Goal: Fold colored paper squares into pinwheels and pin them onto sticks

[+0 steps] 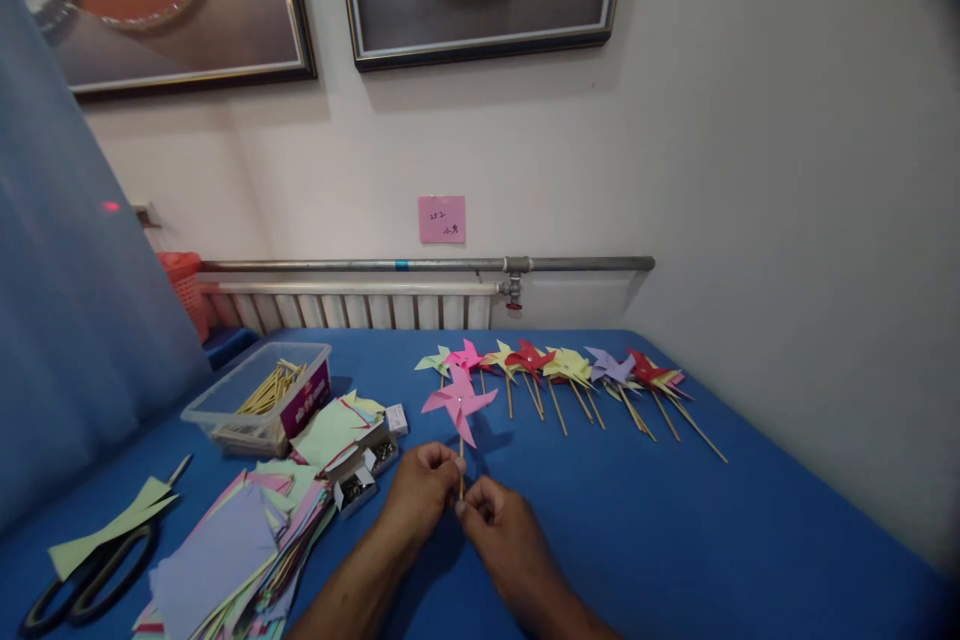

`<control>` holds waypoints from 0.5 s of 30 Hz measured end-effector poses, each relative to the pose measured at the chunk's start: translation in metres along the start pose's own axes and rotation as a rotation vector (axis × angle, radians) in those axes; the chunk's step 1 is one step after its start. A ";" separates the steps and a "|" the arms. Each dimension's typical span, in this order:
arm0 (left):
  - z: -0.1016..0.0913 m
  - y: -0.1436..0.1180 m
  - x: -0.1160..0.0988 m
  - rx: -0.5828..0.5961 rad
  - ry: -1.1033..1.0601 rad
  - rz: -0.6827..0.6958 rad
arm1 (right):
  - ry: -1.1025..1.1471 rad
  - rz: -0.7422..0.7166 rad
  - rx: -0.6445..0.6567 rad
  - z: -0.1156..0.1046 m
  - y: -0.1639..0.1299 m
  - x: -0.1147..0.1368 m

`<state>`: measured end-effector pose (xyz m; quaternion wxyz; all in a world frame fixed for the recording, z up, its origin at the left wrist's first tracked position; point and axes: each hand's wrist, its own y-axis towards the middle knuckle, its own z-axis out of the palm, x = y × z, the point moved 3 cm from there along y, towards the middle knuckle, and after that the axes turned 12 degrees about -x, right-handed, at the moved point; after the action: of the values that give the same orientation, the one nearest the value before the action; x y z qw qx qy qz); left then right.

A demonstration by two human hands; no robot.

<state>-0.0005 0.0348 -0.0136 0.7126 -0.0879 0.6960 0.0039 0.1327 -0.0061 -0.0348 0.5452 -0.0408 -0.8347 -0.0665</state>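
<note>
Above blue cloth [690,540], lower centre, a pinwheel stick [461,444] is being pinched, ideally upright, by left hand [421,488] and right hand [504,528].

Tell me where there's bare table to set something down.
The widest bare patch of blue table lies right of the right hand, in front of the row of pinwheels. A smaller one lies farther back, between the plastic tub and the pinwheels' left end. The left side is crowded: tub, paper stack, small boxes.
</note>
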 end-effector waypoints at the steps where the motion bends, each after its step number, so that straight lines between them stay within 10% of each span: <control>1: 0.001 0.000 0.001 0.000 0.003 -0.001 | -0.008 0.004 0.003 0.000 0.000 0.000; 15: 0.002 0.001 0.004 0.002 0.047 0.057 | -0.075 -0.063 -0.012 -0.004 0.001 -0.006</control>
<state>0.0018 0.0358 -0.0176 0.6957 -0.0675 0.7149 0.0213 0.1385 -0.0054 -0.0383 0.5110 -0.0203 -0.8549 -0.0872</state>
